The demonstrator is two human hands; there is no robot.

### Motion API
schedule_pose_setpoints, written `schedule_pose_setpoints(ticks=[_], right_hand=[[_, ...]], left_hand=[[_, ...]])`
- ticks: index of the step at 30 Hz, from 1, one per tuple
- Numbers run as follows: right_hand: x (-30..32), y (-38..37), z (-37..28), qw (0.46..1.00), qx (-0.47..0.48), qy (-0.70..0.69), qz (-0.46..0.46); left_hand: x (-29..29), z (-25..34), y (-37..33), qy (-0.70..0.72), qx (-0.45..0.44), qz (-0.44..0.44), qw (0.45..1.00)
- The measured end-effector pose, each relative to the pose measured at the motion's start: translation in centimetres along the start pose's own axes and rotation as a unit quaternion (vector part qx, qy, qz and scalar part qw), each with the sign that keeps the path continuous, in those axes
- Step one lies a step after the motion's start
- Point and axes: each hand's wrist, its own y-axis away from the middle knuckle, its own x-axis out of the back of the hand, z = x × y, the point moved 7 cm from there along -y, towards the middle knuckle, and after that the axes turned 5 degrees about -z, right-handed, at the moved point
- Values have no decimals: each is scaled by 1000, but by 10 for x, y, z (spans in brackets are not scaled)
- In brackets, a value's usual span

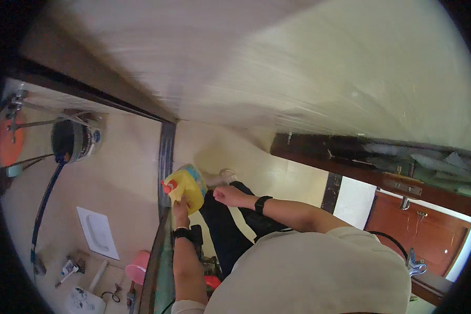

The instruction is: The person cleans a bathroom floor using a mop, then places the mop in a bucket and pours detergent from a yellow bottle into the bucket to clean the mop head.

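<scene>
A large yellow plastic jug with a red cap hangs in front of my legs, a little left of the middle. My left hand is wrapped round its handle, just below the cap. Part of a light blue label shows on the jug's far side. To the right of the jug, apart from it, my right hand is curled into a loose fist above my dark trousers. Nothing shows in that fist.
A doorway with a dark frame stands close on the left. Beyond it lie a bucket with a dark hose, a white squat toilet and a pink basin. A dark-edged glass-like surface and a red-brown door are on the right.
</scene>
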Motion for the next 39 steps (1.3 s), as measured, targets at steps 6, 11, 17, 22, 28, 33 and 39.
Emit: schedule_pose_setpoints(ticks=[6, 11, 17, 22, 28, 33, 39], right_hand=[[-17, 49, 83, 998, -45, -30, 26], [-53, 59, 135, 995, -60, -67, 42], [-114, 70, 160, 993, -60, -86, 45], [-155, 83, 163, 995, -29, -94, 27], [-142, 91, 185, 995, -50, -45, 75], [-143, 83, 149, 995, -50, -68, 57], [-160, 81, 152, 991, -52, -102, 64]], left_hand=[[22, -159, -10, -24, 59, 22, 998], [52, -280, -13, -49, 81, 5, 995], [111, -375, -7, -256, 3, 11, 967], [190, -449, -23, -400, 74, 109, 907], [156, -386, -41, -477, 26, 150, 866], [193, -398, -25, -358, -48, 185, 914], [116, -320, -16, -458, -54, 85, 883]])
